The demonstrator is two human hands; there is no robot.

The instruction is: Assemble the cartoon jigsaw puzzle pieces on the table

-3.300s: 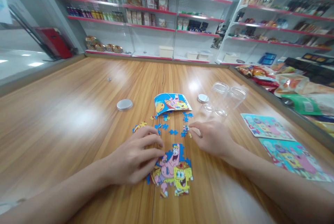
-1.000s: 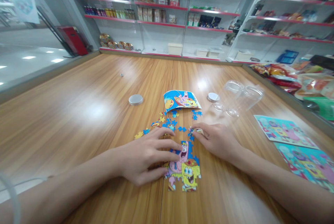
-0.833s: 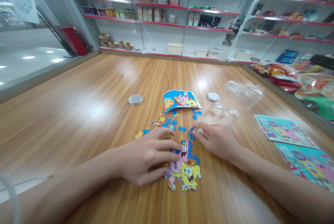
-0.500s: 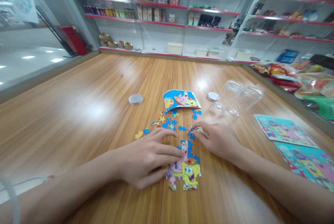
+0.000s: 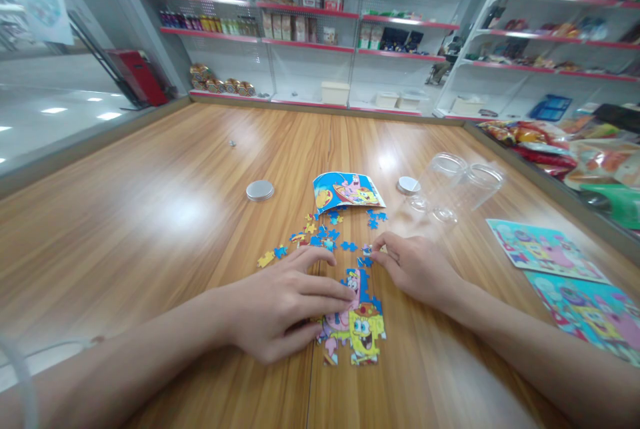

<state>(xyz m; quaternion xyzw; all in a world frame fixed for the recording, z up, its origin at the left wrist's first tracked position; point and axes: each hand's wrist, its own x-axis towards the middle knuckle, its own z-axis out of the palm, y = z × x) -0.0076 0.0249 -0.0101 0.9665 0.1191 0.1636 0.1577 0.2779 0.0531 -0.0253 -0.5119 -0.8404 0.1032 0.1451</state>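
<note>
A partly joined jigsaw puzzle [image 5: 364, 332] with yellow and pink cartoon figures lies on the wooden table. My left hand [image 5: 285, 302] rests on its left side, fingers spread and fingertips on the joined pieces, covering part of it. Just beyond the puzzle's top edge, my right hand [image 5: 417, 265] pinches a small puzzle piece [image 5: 367, 249] between thumb and index finger; the fingers partly hide it. Close to that fingertip sits a blue puzzle piece [image 5: 365, 261]. Loose blue and yellow pieces [image 5: 320, 237] are scattered farther out, in front of a curved picture card [image 5: 350, 191].
Two clear plastic jars [image 5: 463, 182] lie at the right, beside a silver lid [image 5: 409, 185]. Another silver lid [image 5: 260, 190] is at the left. Two picture sheets [image 5: 550, 249] overlap near my right forearm. Stocked shelves [image 5: 310, 12] stand behind the table.
My right fingertips have shifted slightly with the small piece, and the blue piece beside them shows more fully. My left hand has stayed nearly still on the puzzle.
</note>
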